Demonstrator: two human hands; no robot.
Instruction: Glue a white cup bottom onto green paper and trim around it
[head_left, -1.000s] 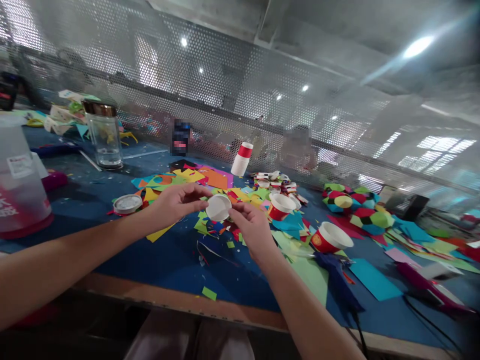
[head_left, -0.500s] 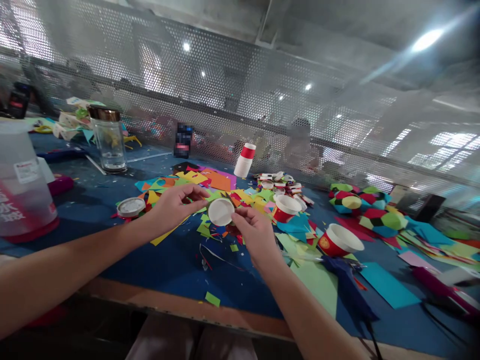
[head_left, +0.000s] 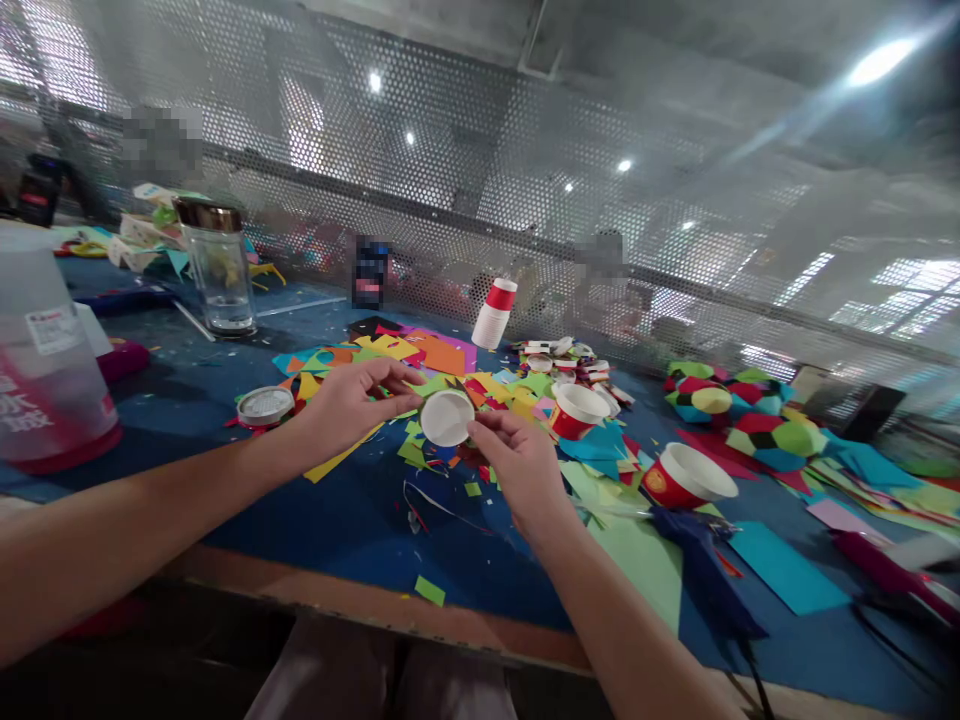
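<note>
Since the earlier frame the white paper cup (head_left: 447,417) has tipped a bit more upright and its open mouth shows rounder. Blue table (head_left: 352,510) is strewn w/ coloured paper scraps (head_left: 420,360). Left hand (head_left: 351,400) pinches sth thin by the cup rim; right hand (head_left: 521,470) grips the cup, held above the scraps.

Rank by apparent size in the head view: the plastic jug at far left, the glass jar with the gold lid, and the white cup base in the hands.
1. plastic jug, though nearness to the camera enlarges it
2. glass jar
3. white cup base
</note>
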